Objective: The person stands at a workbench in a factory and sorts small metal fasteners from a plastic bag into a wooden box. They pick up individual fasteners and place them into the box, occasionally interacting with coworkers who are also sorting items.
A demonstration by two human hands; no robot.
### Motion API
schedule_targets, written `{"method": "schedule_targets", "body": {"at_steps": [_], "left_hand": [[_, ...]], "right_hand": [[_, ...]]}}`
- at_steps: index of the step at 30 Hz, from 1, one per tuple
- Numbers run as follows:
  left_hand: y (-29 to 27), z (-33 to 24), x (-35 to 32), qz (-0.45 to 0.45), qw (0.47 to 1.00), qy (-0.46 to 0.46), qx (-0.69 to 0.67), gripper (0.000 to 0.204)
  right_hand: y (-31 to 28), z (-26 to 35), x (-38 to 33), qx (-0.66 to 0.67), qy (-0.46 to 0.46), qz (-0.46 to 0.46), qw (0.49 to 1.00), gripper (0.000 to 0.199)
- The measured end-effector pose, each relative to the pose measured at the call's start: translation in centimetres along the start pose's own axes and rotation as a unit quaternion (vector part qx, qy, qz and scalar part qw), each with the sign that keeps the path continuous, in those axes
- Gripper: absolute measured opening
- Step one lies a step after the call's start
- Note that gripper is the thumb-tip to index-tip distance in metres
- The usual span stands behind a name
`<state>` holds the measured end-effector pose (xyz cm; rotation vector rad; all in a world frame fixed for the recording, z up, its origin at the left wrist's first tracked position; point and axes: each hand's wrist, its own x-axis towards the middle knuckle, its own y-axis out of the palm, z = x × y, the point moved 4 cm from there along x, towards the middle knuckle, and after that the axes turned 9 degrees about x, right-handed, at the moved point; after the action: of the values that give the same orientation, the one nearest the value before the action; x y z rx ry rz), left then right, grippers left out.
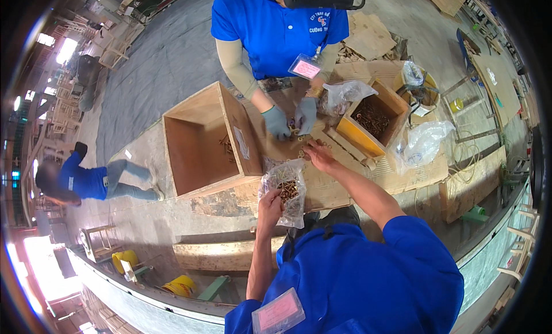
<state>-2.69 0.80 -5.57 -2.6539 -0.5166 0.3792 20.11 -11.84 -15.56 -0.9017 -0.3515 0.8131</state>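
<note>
My left hand [270, 208] is closed on the edge of a clear plastic bag [294, 216]. Brass-coloured screws [288, 190] show inside the bag, at the table's near edge. My right hand [319, 155] reaches over the cardboard-covered table with fingers stretched out and down. Its fingertips are beside small brass-coloured metal pieces [300, 153], and no piece shows within its grasp. Just beyond, a co-worker's grey-gloved hands [290, 122] meet over similar small pieces, too small to tell exactly.
A large wooden box [201, 181] with a few screws stands left of the bag. To the right are a smaller wooden box [347, 127] full of screws, crumpled plastic bags [425, 143] and a bucket [434, 92]. Another person [92, 178] is at far left.
</note>
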Motion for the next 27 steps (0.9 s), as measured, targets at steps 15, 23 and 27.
{"method": "schedule_targets", "body": {"at_steps": [15,23,27], "left_hand": [[4.4,-6.0,4.4,0.074,0.904,-0.084,-0.414,0.014],[8.0,-8.8,9.1,0.083,0.966,0.078,-0.233,0.012],[9.0,-7.6,9.1,0.116,0.97,0.01,-0.213,0.012]], "right_hand": [[-4.7,-2.2,-5.9,0.935,0.182,0.014,0.305,0.016],[-4.7,2.7,-9.8,0.883,0.264,-0.02,0.386,0.018],[-5.2,3.8,-10.6,0.873,0.273,-0.052,0.401,0.017]]}}
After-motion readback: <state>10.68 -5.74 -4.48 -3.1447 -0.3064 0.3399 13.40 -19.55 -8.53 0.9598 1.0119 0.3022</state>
